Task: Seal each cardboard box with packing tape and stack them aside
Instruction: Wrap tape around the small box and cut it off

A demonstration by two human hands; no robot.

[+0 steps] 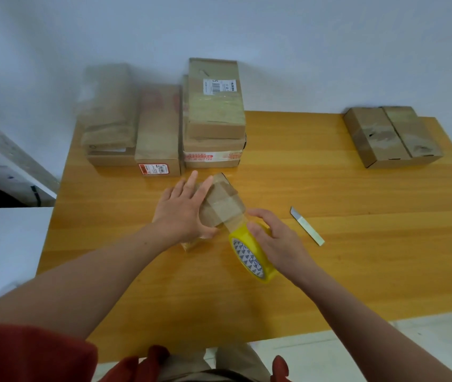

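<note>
Nearest, at the 5 o'clock side of the yellow-brown wooden table (357,271), the right hand (280,244) grips a roll of yellow packing tape (249,256). Its fingers (259,215) curl over the rim, and the roll stands on edge. A clear strip of tape (234,224) runs taut from the roll toward 11 o'clock onto a small brown cardboard box (225,202) at the table's middle. The left hand (180,210) lies on the left part of the box, its fingers (190,186) straight and spread, pressing down and grasping nothing.

The box looks light and fairly stiff. It would likely slide on the smooth wood when the tape pulls, so a flat palm on top suits it. For lifting, a hold across its two long sides seems best, clear of fresh tape. The roll is rigid, and its loose tape is sticky and apt to twist.

At 3 o'clock of the box lies a slim metal blade (306,226). Farther off, at 12 o'clock, stands a stack of taped cardboard boxes (214,111), with more brown boxes (109,111), blurred, at 11 o'clock. A flat brown box (390,136) sits at 2 o'clock.
</note>
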